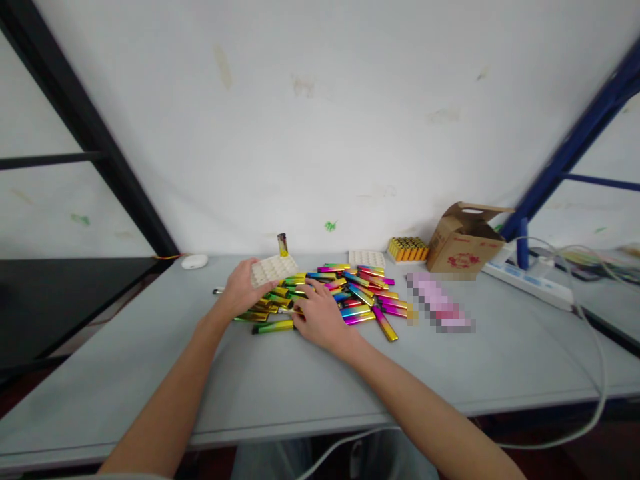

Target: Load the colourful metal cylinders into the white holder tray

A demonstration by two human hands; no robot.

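My left hand (pixel 240 288) is closed on the edge of a white moulded tray (pixel 267 271) with rows of hollows, held tilted above the left side of the pile. At the tray's far right corner, one lighter (pixel 283 244) stands upright. My right hand (pixel 320 313) lies over the middle of a heap of shiny metallic lighters (pixel 360 293), its fingers apart and bent down among them. Whether its fingertips grip a lighter is hard to see. Green-gold lighters (pixel 273 327) lie nearest the left hand; pink, blue and gold ones spread to the right.
Against the wall stand a second white tray (pixel 367 258), a block of upright orange-yellow cylinders (pixel 408 249) and an open cardboard box (pixel 463 247). A blurred-out pink item (pixel 440 301) lies in front. Right: a power strip (pixel 530 283) with a cable. Left: a white rounded device (pixel 195 261).
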